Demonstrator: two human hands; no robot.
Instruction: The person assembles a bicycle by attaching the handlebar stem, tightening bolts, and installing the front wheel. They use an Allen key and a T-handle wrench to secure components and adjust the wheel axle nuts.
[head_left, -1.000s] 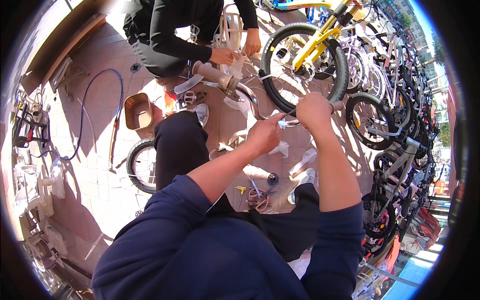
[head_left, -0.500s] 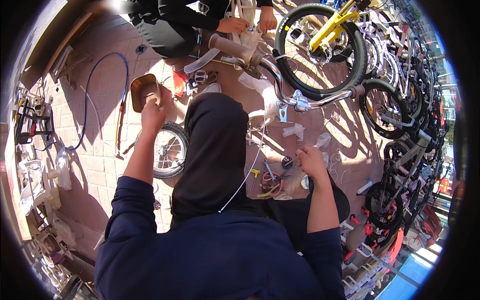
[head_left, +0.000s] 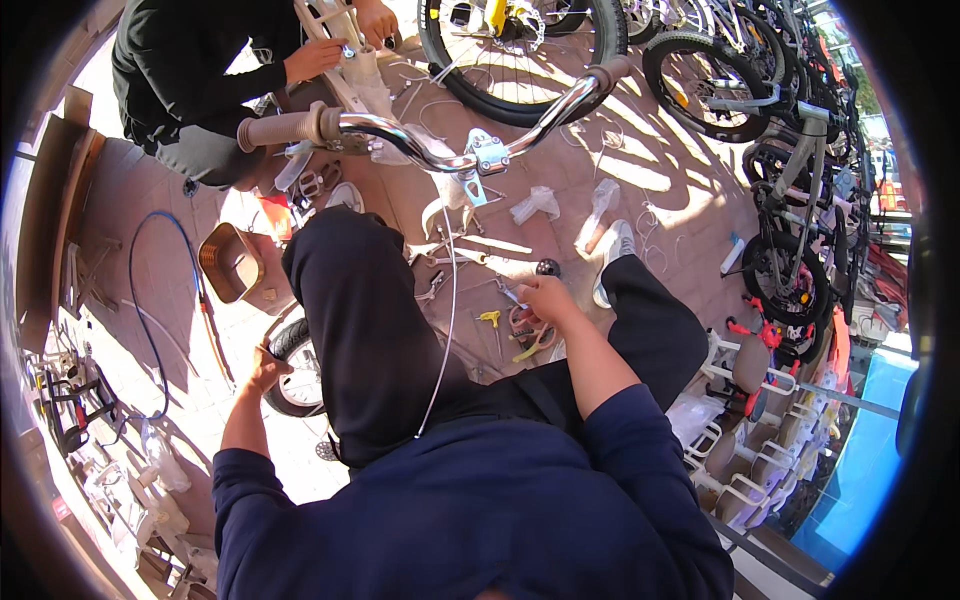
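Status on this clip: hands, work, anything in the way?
Left hand at small wheel; right hand by wrench; grips unclear. Handlebar ahead, untouched by either. White cable between the hands, possibly in the way.

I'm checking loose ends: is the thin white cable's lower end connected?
Loose: the thin white cable ends in a visible free tip by the navy shirt.

Wheel point(head_left: 301, 373) left of left leg point(head_left: 352, 325), bin point(head_left: 219, 263) beyond
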